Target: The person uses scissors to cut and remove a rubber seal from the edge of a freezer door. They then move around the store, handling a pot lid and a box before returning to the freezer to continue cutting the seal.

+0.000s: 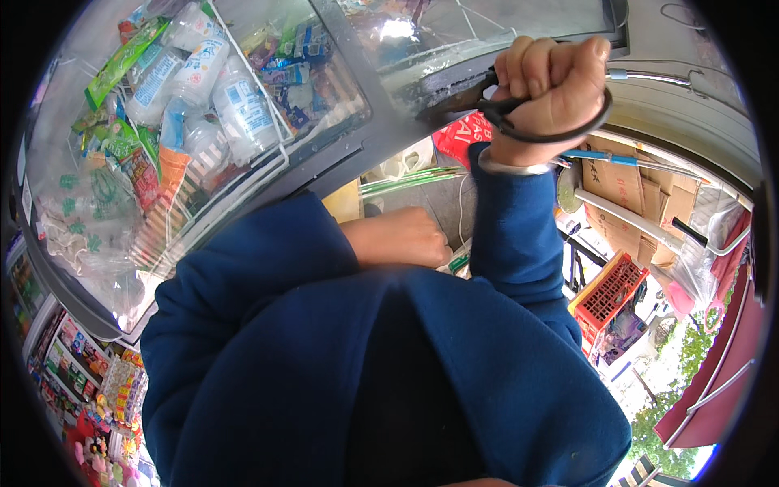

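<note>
A person in a dark blue hooded top (324,357) fills the lower frame, leaning over a glass-topped chest freezer (243,154) whose wire baskets hold frosted plastic bottles (235,105) and bright snack packets (122,57). Behind and to the right lie stacked cardboard boxes (625,183), an orange plastic crate (610,294) and a grey metal frame (625,219), with shelves of sweets (89,390) at the lower left. The right hand (552,81), a silver bangle (513,168) at the wrist, is raised and clenched in a tight fist through the loops of black-handled scissors (519,114); the blades point left along the freezer's dark frame, their tips partly hidden by glare, so what they meet cannot be made out. The left hand (410,235) rests lower, fingers curled near a white cord (461,203) and a small green object (459,261); whether it grips anything cannot be told from this angle. A red bag (462,134) shows just beneath the scissors. Judged from the picture, clean work here would call for a steady wrist, blades kept off the glass lid, short controlled snips, and the free hand held well apart from the cutting line.
</note>
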### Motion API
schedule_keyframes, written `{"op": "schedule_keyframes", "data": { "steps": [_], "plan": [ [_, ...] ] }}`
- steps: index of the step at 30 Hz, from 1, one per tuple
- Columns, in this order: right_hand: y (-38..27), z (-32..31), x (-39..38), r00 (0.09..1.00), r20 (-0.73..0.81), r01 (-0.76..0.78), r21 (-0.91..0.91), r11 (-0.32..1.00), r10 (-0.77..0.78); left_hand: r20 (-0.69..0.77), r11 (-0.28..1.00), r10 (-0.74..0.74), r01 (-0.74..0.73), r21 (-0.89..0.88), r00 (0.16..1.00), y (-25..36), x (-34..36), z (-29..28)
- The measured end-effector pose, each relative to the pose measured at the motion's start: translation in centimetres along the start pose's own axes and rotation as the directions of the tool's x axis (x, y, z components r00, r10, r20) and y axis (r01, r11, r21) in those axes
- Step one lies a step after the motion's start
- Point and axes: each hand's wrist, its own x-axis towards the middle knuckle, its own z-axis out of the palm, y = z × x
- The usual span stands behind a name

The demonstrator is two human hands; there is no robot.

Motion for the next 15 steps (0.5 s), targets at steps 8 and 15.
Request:
{"op": "schedule_keyframes", "data": {
  "steps": [8,15],
  "plan": [
    [-0.3,-0.8,0.0,0.982,-0.168,0.072,-0.064,0.995,-0.081,0.03,0.997,-0.023,0.021,0.072,0.999,0.0,0.1,0.3],
    [-0.2,-0.1,0.0,0.979,-0.19,0.097,0.097,0.991,-0.078,-0.028,0.997,0.003,-0.001,0.079,1.0,-0.1,-0.1,0.3]
  ]
}}
